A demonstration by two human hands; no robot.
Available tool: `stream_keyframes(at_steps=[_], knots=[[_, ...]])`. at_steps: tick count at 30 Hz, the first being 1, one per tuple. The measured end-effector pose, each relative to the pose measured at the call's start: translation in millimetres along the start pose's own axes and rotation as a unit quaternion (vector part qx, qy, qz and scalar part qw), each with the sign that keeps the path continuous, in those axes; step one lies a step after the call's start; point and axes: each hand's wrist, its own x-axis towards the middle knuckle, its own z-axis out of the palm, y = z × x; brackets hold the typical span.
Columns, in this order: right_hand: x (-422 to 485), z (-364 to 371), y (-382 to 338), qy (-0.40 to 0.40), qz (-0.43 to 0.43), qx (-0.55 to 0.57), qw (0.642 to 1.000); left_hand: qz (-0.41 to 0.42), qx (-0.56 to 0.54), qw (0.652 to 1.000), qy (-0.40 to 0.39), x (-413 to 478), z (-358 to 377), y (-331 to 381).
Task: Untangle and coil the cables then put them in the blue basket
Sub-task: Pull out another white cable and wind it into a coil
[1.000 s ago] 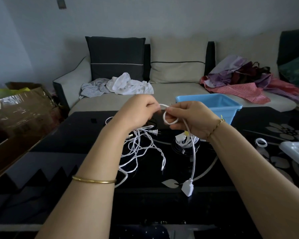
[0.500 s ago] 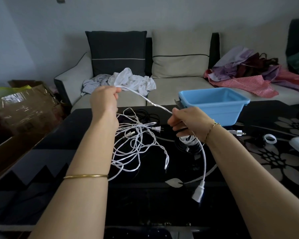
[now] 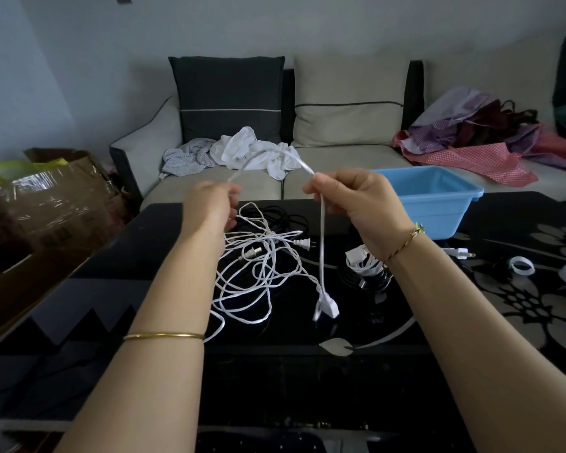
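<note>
A white cable (image 3: 322, 243) arcs between both hands above the black table (image 3: 307, 371). My left hand (image 3: 209, 204) pinches one part of it. My right hand (image 3: 350, 197) grips another part, and the cable's socket end (image 3: 325, 308) hangs below that hand, just over the table. A tangle of white cables (image 3: 258, 266) with two plugs lies on the table under my hands. A black cable (image 3: 275, 214) lies behind the tangle. The blue basket (image 3: 438, 204) stands at the table's far edge, right of my right hand.
A small coiled white and black cable bundle (image 3: 365, 266) lies under my right wrist. A loose white plug (image 3: 459, 253) and a white ring (image 3: 521, 265) lie to the right. A sofa (image 3: 340, 158) with clothes stands behind; cardboard boxes (image 3: 46, 204) stand at left.
My left hand dropped and came toward my right hand, so the stretched cable now arcs loosely. My right hand rose, lifting the hanging socket end.
</note>
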Motion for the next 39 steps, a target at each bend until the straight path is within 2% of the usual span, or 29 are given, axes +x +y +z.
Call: stream_keyframes(at_steps=[3, 5, 7, 10, 14, 17, 21, 22, 23, 24, 25, 26, 27, 28, 29, 30, 32, 34, 37, 39], knots=[[2.2, 0.8, -7.3, 0.045, -0.007, 0.003, 0.999, 0.043, 0.141, 0.984, -0.098, -7.9, 6.5, -10.0], [4.9, 1.6, -7.5, 0.058, 0.020, 0.045, 0.997, 0.103, 0.199, 0.969, -0.100, -13.6, 9.9, -12.9], [6.0, 4.5, -8.4, 0.066, 0.044, 0.087, 0.993, 0.133, 0.166, 0.974, -0.080, -17.8, 11.7, -8.9], [9.1, 8.3, -9.6, 0.080, 0.075, 0.167, 0.980, 0.146, 0.071, 0.975, -0.153, -26.2, 15.6, 0.0], [14.9, 10.4, -9.2, 0.098, 0.129, 0.284, 0.945, 0.224, 0.128, 0.946, -0.195, -35.2, 14.7, -0.7], [17.4, 9.7, -5.4, 0.121, 0.181, 0.395, 0.892, 0.147, 0.096, 0.933, -0.315, -38.3, 14.5, -4.6], [26.0, 2.0, 12.1, 0.183, 0.227, 0.504, 0.813, 0.033, 0.063, 0.893, -0.444, -38.3, 16.3, -23.0], [26.9, 0.3, 18.9, 0.195, 0.239, 0.496, 0.812, 0.015, 0.051, 0.892, -0.448, -37.3, 16.9, -27.5], [26.8, -0.6, 26.2, 0.200, 0.256, 0.458, 0.827, -0.003, 0.037, 0.899, -0.436, -35.8, 17.7, -30.3], [25.5, -1.5, 34.5, 0.197, 0.270, 0.374, 0.865, -0.019, 0.019, 0.910, -0.414, -32.8, 18.9, -31.8], [23.5, -2.4, 42.8, 0.187, 0.278, 0.233, 0.913, -0.033, -0.004, 0.921, -0.387, -29.7, 20.6, -31.3], [20.8, -3.4, 48.8, 0.176, 0.270, 0.056, 0.945, -0.041, -0.026, 0.930, -0.364, -26.8, 21.2, -28.9], [19.6, -4.5, 52.9, 0.173, 0.237, -0.123, 0.948, -0.047, -0.045, 0.935, -0.349, -23.8, 21.8, -25.8], [19.8, -5.1, 53.7, 0.188, 0.180, -0.249, 0.933, -0.054, -0.062, 0.937, -0.341, -21.4, 22.2, -22.8], [19.0, -3.6, 49.8, 0.193, 0.125, -0.297, 0.927, -0.065, -0.077, 0.936, -0.338, -19.8, 22.8, -20.7], [19.0, -2.5, 47.0, 0.181, 0.079, -0.313, 0.929, -0.078, -0.089, 0.933, -0.340, -18.9, 23.8, -19.6], [19.3, 2.0, 47.1, 0.095, -0.013, -0.321, 0.942, -0.104, -0.116, 0.923, -0.353, -18.2, 25.8, -19.1], [17.4, 8.6, 47.5, 0.029, -0.054, -0.305, 0.950, -0.124, -0.154, 0.907, -0.372, -17.6, 26.9, -18.5], [17.9, 7.6, 53.1, 0.036, -0.058, -0.283, 0.957, -0.129, -0.184, 0.885, -0.408, -18.5, 26.0, -17.7], [18.8, 4.9, 53.0, 0.064, -0.052, -0.253, 0.964, -0.113, -0.173, 0.883, -0.421, -21.0, 26.6, -19.3]])
